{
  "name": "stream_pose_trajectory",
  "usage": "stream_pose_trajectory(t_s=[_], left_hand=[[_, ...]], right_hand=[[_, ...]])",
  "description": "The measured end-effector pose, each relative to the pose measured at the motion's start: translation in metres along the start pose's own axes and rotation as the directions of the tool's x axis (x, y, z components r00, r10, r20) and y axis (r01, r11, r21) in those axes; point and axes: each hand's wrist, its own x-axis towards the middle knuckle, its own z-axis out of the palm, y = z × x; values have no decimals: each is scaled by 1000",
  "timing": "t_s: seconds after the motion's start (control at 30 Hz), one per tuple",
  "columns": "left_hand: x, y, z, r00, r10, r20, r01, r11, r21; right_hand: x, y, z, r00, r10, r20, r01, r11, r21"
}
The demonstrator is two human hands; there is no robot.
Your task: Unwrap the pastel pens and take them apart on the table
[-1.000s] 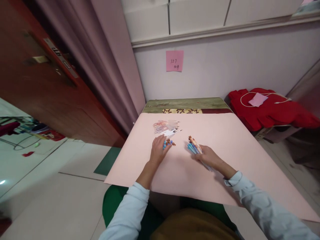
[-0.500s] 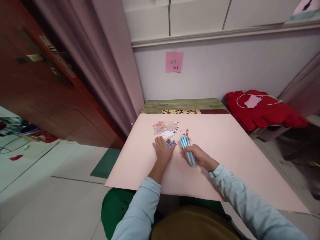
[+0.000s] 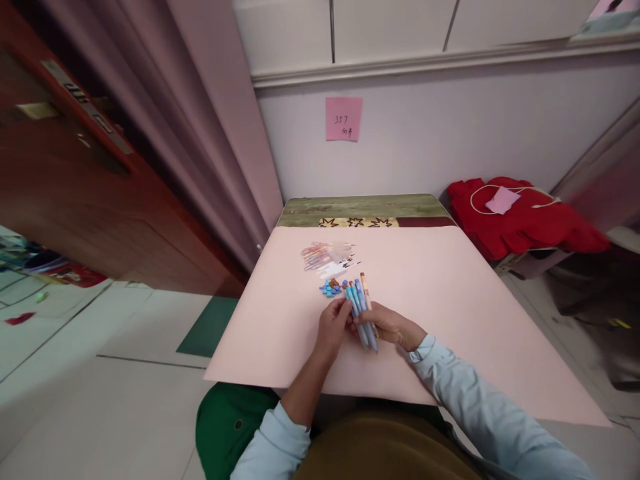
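Note:
My right hand (image 3: pixel 393 327) is closed around a bundle of blue pens (image 3: pixel 361 307), one with an orange cap, held over the pink table mat (image 3: pixel 450 300). My left hand (image 3: pixel 333 323) has come up beside the bundle and pinches the leftmost pen. Just beyond the hands lies a small heap of blue and brown pen caps (image 3: pixel 333 287). Farther back sits a clear packet of pen refills (image 3: pixel 327 257).
A red cloth (image 3: pixel 520 217) with a white cable and a pink note lies on a box to the right. A pink sticky note (image 3: pixel 343 119) hangs on the wall. A curtain and a brown door stand on the left; a green stool shows below.
My right hand has carried the pens leftward and nearer to me. My left hand has left the pile of caps and come back to the pen bundle.

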Motion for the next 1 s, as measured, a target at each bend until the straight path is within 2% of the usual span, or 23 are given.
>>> stream_pose_trajectory(t_s=[0.13,0.33,0.47,0.57,0.63,0.67,0.7,0.73,0.77,0.8,0.83,0.9,1.0], left_hand=[[5,15,9,986,-148,80,160,972,-170],[21,32,18,973,-194,123,226,904,-364],[34,27,29,973,-232,13,217,887,-408],[38,21,31,978,-200,-57,166,916,-364],[38,18,24,988,-107,-109,84,976,-203],[37,17,18,987,-21,-159,10,998,-69],[36,15,11,973,100,-207,-80,991,105],[35,12,3,937,243,-251,-164,941,295],[35,9,-5,897,361,-254,-208,853,478],[34,5,-11,877,422,-229,-200,755,624],[35,0,-15,874,434,-217,-149,666,731],[38,-10,-17,909,367,-198,-31,533,846],[50,-20,-9,949,283,-138,7,420,907]], right_hand=[[-2,1,0,998,-25,65,27,999,-21],[-8,-10,-13,993,57,107,-57,998,-1],[-11,-15,-17,995,86,40,-86,996,4],[-16,-18,-16,999,23,-43,-28,993,-119],[-19,-21,-16,990,-52,-131,17,968,-251],[-21,-23,-18,979,-88,-184,23,945,-326],[-22,-25,-21,964,-118,-239,11,914,-405],[-23,-27,-23,946,-146,-289,-16,871,-491],[-24,-29,-26,927,-176,-332,-55,811,-582],[-24,-31,-28,909,-208,-362,-102,731,-674],[-24,-32,-30,893,-238,-382,-156,633,-759],[-23,-33,-28,873,-290,-391,-261,399,-879],[-21,-28,-17,858,-369,-359,-357,76,-931]])
